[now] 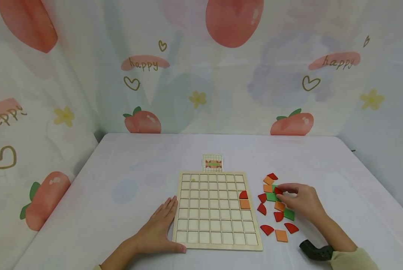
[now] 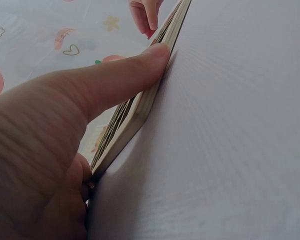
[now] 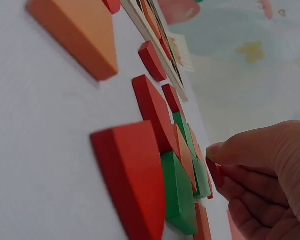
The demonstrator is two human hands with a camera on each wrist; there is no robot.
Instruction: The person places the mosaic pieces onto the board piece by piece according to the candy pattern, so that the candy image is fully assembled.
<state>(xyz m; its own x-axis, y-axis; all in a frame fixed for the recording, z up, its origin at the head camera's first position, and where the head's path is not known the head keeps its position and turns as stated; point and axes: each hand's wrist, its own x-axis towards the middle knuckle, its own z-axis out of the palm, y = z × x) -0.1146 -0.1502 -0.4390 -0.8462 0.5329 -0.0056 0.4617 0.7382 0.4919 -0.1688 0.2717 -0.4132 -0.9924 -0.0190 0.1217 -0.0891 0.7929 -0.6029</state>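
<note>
Along the left edge of the gridded wooden board [image 1: 206,214], we are finding the left hand [image 1: 157,232] holding nothing: its straight fingers are touching that edge, and its thumb, spread away from them, is resting on the rim near the closest left corner. To the right of the board, we are watching the right hand [image 1: 306,200] pinching a red piece [image 1: 278,191] between thumb and fingertip, among the loose pieces. Near it we are seeing a green square [image 1: 271,197] lying flat, with another green tile [image 1: 289,214] lying closer to us. In the rightmost column, a rounded red piece [image 1: 243,194] is sitting in the third row from the far side, and an orange square [image 1: 244,204] is filling the cell just below. At the near end of the scatter, a loose orange tile [image 1: 281,236] is lying between two red wedges [image 1: 267,230]. Beyond the board's far edge, we are noticing a small patterned card [image 1: 212,162] lying on the white tabletop [image 1: 127,161].
</note>
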